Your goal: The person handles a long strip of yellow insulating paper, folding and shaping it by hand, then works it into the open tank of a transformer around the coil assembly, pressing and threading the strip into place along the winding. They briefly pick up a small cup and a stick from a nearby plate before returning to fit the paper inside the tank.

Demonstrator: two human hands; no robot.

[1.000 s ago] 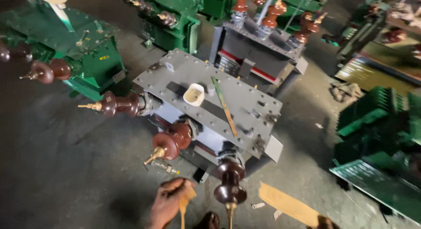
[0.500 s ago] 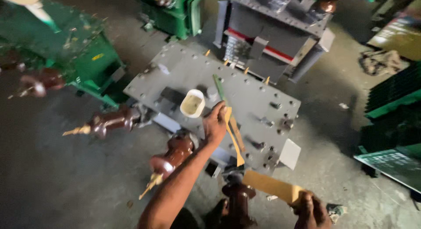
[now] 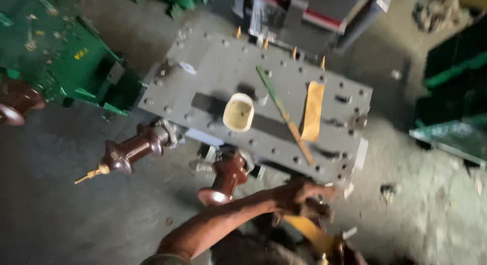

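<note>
My left hand [image 3: 302, 196] reaches up from the bottom of the view to the near edge of a grey bolted cover plate [image 3: 223, 67]; blur hides its grip. Just below it a yellow-tan strip [image 3: 309, 233] runs down toward my right hand [image 3: 347, 254], which is barely in view at the bottom edge and seems closed on the strip's end. On the plate lie a second tan strip [image 3: 313, 110], a long green and wooden stick [image 3: 281, 112] and a cream cup-shaped piece [image 3: 238, 112]. Two brown ribbed bushings [image 3: 132, 151] [image 3: 225, 178] stick out from the plate's near side.
A green metal tank [image 3: 61, 57] stands at the left, with another brown bushing [image 3: 15, 102] at the edge. A grey unit with red parts [image 3: 309, 16] sits behind the plate. Green finned parts [image 3: 456, 87] fill the right. The concrete floor [image 3: 431, 204] has scattered scraps.
My left hand has left the tan strip lying on the plate and pulled back to the plate's near edge. The view has shifted closer over the plate.
</note>
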